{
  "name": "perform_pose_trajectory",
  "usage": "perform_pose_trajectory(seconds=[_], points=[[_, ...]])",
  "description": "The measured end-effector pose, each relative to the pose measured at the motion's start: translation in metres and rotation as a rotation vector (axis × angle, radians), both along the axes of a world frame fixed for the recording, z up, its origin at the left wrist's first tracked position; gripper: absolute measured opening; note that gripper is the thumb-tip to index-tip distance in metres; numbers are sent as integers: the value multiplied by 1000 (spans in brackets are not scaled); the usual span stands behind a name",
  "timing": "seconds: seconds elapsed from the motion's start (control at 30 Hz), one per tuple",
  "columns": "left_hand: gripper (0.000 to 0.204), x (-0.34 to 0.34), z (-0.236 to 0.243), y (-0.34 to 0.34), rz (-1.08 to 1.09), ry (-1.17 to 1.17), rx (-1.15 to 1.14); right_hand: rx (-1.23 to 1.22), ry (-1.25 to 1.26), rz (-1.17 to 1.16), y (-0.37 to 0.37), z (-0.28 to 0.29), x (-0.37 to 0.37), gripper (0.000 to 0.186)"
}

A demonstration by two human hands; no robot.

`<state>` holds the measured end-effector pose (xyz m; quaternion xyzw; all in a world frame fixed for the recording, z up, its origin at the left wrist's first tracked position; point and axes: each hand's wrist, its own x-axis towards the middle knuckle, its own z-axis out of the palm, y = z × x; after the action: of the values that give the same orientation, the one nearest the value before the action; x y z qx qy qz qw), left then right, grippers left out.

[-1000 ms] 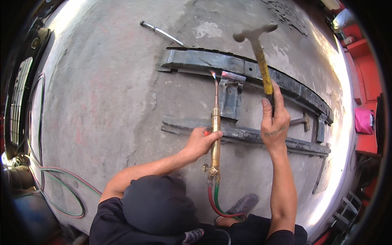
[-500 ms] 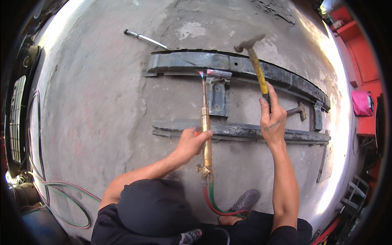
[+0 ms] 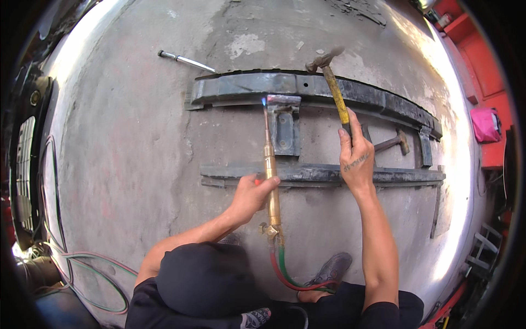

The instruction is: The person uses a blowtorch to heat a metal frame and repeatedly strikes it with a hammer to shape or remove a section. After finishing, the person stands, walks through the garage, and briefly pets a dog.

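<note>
Bare grey concrete floor (image 3: 120,137) spreads wide beyond the left hand, with only a thin metal rod (image 3: 186,59) lying far ahead of it. That left hand (image 3: 253,193) is wrapped around a brass cutting torch (image 3: 269,175), its small flame aimed forward at the bracket (image 3: 285,123) under the long dark steel beam (image 3: 329,90), probably to heat that joint. The right hand (image 3: 356,159) grips a yellow-handled hammer (image 3: 331,88), head raised over the beam just right of the flame. A second beam (image 3: 323,174) lies under both hands. Another hammer (image 3: 393,142) rests just right of the right hand; red and green hoses (image 3: 285,271) trail back toward the person's shoe.
</note>
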<state>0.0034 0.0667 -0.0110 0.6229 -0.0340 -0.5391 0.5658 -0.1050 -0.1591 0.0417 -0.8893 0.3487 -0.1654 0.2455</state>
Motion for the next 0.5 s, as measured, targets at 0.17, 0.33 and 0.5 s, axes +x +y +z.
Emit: perform_pose_trajectory(seconds=[0.17,0.33,0.5], points=[[28,2,-6,1,22,6,-4,-220,-462,162,8,30,9,50],[30,0,-10,1,34,-25,50,-322,-714,307,10,7,31,57],[30,6,-7,2,13,-25,14,-159,305,255,-5,-60,27,62]])
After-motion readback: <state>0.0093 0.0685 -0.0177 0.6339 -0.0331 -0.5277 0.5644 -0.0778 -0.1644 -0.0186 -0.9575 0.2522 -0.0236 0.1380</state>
